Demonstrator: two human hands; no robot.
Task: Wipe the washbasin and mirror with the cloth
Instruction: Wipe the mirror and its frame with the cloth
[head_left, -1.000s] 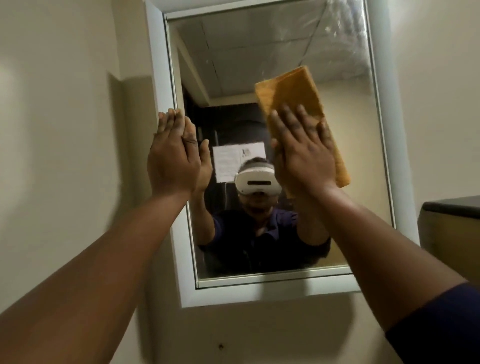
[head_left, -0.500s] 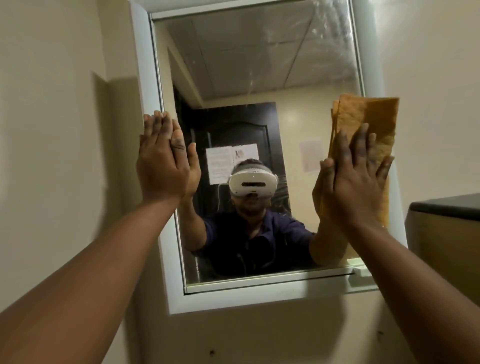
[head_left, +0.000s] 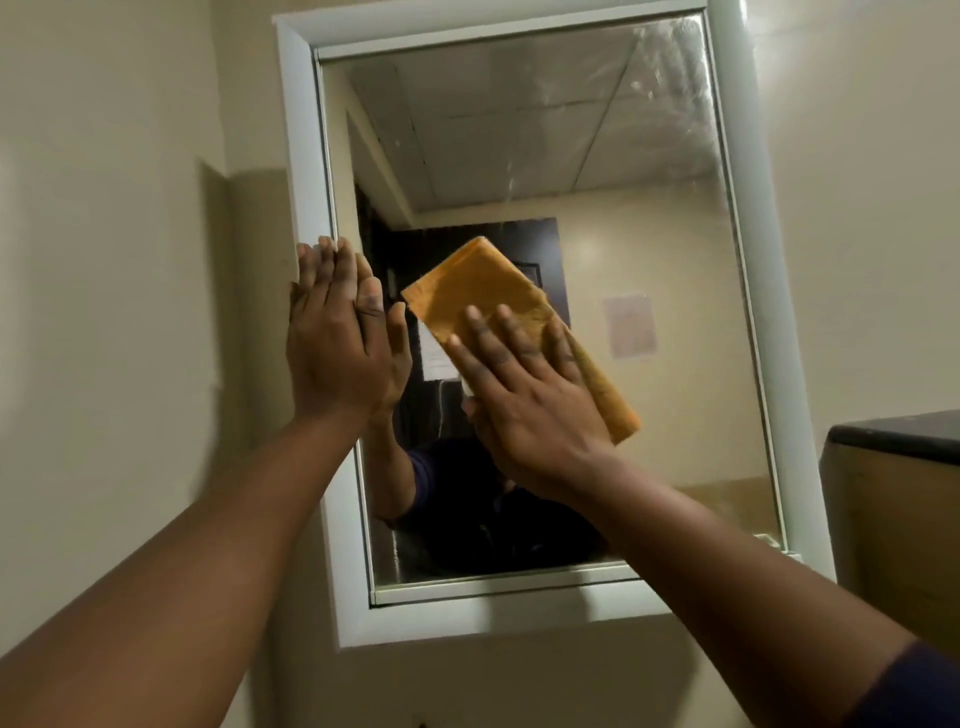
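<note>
Head view: right hand (head_left: 524, 400), fingers flat, is pressing the folded orange cloth (head_left: 498, 306) against the mirror (head_left: 649, 249) mid-glass; left hand (head_left: 332, 343), open and holding nothing, is bracing on the frame (head_left: 304, 156) for steadiness.

Plain orange cloth (head_left: 498, 291); mirror (head_left: 649, 234) framed in white, its upper glass streaked with pale smears; cream wall (head_left: 104, 260); tan cabinet (head_left: 893, 519) with a black top; dark navy sleeve (head_left: 914, 691).
</note>
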